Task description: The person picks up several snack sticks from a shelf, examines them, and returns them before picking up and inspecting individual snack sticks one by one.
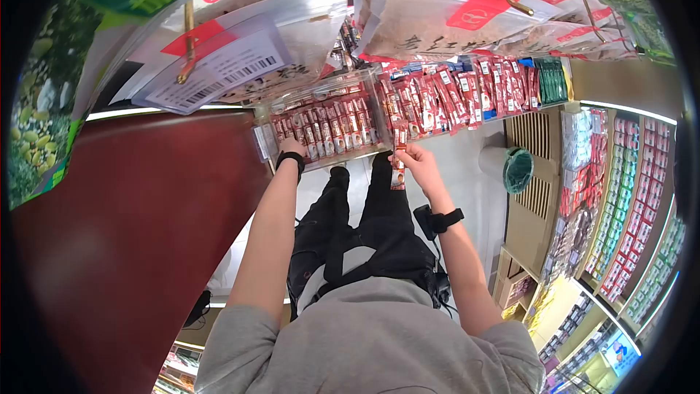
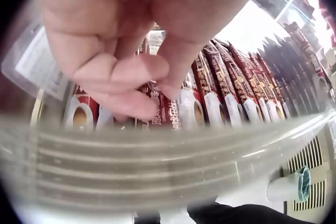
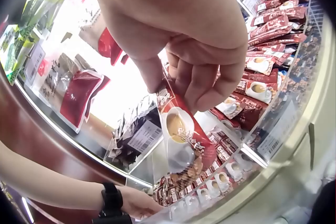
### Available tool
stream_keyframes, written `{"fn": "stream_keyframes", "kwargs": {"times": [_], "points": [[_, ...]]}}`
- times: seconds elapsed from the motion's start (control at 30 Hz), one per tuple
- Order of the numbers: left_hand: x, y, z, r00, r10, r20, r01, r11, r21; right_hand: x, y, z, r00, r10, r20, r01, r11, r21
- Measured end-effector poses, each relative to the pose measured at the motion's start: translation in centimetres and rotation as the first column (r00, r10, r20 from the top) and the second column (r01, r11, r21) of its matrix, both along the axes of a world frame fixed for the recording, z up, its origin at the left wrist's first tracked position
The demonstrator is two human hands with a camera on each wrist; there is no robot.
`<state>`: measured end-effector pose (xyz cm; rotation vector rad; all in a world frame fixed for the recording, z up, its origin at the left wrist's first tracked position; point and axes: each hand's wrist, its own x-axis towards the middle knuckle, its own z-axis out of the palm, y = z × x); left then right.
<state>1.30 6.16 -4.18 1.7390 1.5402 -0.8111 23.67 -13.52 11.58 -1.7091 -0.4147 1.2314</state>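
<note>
A clear bin (image 1: 332, 157) holds rows of upright red coffee sachets (image 1: 321, 128). My left hand (image 1: 293, 147) is at the bin's left end; in the left wrist view this hand (image 2: 121, 45) has its thumb and fingers pinching a red sachet (image 2: 165, 109) behind the clear front wall. Outside the bin, to its right, my right hand (image 1: 417, 160) holds one sachet (image 1: 398, 168) by its upper part. In the right wrist view that sachet (image 3: 181, 132) hangs from the thumb and curled fingers of the right hand (image 3: 178, 40), its cup picture showing.
A second bin (image 1: 445, 98) of loosely piled red sachets adjoins on the right. Bags (image 1: 430, 18) hang on hooks above. A dark red panel (image 1: 146, 219) stands at left. A bin with a green liner (image 1: 518, 170) and stocked shelves (image 1: 627, 204) are at right.
</note>
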Motion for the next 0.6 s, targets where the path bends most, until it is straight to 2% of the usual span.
{"fn": "stream_keyframes", "kwargs": {"times": [0.03, 0.17, 0.23, 0.3, 0.37, 0.43, 0.5, 0.57, 0.6], "points": [[-0.4, -0.1, -0.5, 0.999, 0.033, 0.006, -0.032, 0.999, -0.019, 0.0, 0.0, 0.6, 0.998, -0.020, -0.052, 0.021, 1.000, 0.016], [-1.0, 0.1, -1.0, 1.000, 0.008, 0.005, -0.008, 0.998, -0.070, 0.3, -0.9, 0.0, 0.996, -0.019, -0.083, 0.020, 1.000, 0.003], [-0.9, 0.3, 0.3, 0.997, 0.071, -0.043, -0.076, 0.987, -0.139, 0.2, -1.0, 0.3, 0.996, -0.035, -0.079, 0.033, 0.999, -0.019], [-0.8, 0.2, 1.0, 0.997, 0.058, -0.043, -0.063, 0.987, -0.150, 0.2, -1.0, 0.3, 0.997, -0.025, -0.070, 0.024, 1.000, -0.014], [-1.1, -0.4, 1.2, 0.997, 0.002, 0.072, -0.011, 0.991, 0.133, 0.3, -1.0, 0.3, 0.998, -0.016, -0.058, 0.016, 1.000, -0.006], [-0.9, -0.4, 4.0, 0.997, -0.028, 0.076, 0.020, 0.995, 0.101, 0.6, -1.0, 0.1, 0.998, 0.051, -0.027, -0.052, 0.997, -0.049], [-0.5, -0.7, 8.1, 0.998, 0.052, 0.037, -0.060, 0.966, 0.250, 0.4, -0.6, 0.3, 0.999, 0.022, -0.023, -0.023, 0.999, -0.030], [-0.1, -1.1, 11.9, 0.999, -0.027, -0.029, 0.036, 0.927, 0.373, 0.0, -0.2, 0.3, 1.000, -0.004, -0.025, 0.004, 1.000, -0.011], [-0.2, -1.2, 13.6, 0.997, -0.076, -0.026, 0.079, 0.907, 0.414, -0.1, 0.0, 0.0, 0.999, 0.032, -0.004, -0.032, 0.999, 0.006]]}}
